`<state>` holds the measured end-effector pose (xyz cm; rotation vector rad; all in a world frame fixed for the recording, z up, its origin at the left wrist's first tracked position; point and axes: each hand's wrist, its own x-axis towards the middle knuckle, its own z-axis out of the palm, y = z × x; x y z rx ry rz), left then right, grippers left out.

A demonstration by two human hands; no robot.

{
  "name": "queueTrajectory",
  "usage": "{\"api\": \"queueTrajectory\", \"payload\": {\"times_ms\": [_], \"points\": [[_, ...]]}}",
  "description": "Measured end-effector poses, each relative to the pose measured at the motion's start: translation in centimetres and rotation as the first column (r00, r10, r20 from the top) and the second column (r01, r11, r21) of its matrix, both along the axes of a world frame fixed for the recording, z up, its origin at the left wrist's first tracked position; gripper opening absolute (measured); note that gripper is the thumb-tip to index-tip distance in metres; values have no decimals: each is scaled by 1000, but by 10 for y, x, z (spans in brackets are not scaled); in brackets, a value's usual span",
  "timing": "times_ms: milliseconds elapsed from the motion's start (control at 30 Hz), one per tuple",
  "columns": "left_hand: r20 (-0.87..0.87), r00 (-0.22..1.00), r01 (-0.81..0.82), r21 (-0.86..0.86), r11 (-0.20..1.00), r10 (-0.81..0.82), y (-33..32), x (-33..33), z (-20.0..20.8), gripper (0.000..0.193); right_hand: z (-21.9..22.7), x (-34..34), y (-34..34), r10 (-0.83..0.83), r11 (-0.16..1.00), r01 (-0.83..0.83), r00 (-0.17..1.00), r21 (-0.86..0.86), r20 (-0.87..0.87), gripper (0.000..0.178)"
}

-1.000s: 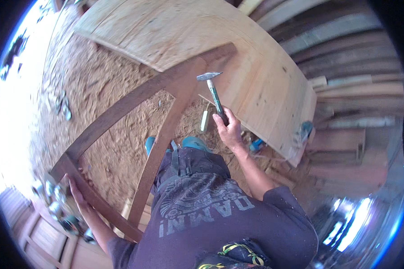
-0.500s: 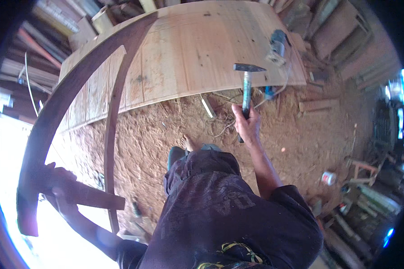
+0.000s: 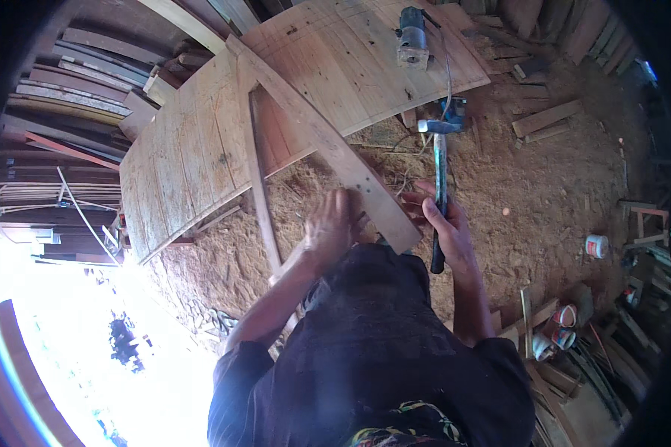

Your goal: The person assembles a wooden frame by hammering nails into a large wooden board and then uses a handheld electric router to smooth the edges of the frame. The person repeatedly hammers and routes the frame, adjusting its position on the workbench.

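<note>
A long wooden frame (image 3: pixel 343 156) leans in front of me, its far end over a broad panel of boards (image 3: pixel 194 156). Its wide plank comes down toward my waist, and a thinner leg (image 3: pixel 257 179) runs down on the left. Fingers curled, my left hand (image 3: pixel 328 227) grips the frame by the wide plank's left edge; my hand hides the exact grip. My right hand (image 3: pixel 453 231) is closed around the dark grip of a hammer (image 3: pixel 440 167), held upright with its head at the top. Some of its fingers reach toward the plank's right edge.
A corded power tool (image 3: pixel 413 45) stands on the panel's far right. Another blue tool (image 3: pixel 455 110) sits by the panel's near edge. Sawdust covers the ground (image 3: pixel 522 223). Stacked planks (image 3: pixel 74 97) line the left, and a white bucket (image 3: pixel 596 246) stands at right.
The wooden frame has swung from my left to the middle, in front of my body. My left hand came inward with it. The hammer has shifted slightly right and lower, still in my right hand.
</note>
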<state>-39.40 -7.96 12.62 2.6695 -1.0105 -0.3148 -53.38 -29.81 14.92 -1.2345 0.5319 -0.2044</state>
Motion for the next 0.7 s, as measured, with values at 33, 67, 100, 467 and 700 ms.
{"api": "queueTrajectory", "payload": {"times_ms": [33, 67, 100, 467, 700], "points": [[-86, 996, 0, 35, 999, 3, -11, -2, -1, 76, -6, -2, 1, 28, 999, -29, 999, -44, -38, 51], [-169, 986, -3, 68, 998, 15, -16, -3, -1, 79, -12, -1, 2, 59, 994, -66, 995, -89, -76, 53], [-140, 990, 10, 62, 998, -1, -16, -5, -10, 79, -14, 2, 7, 65, 982, -82, 992, -167, -105, 52], [372, 822, -454, -30, 890, 432, 117, 97, -76, 94, -67, 43, 29, -105, 839, -117, 923, -532, -369, 40], [-263, 709, -688, -58, 723, 654, 161, 150, -93, 85, -102, 46, 59, -226, 871, -25, 866, -490, -446, 36]]}}
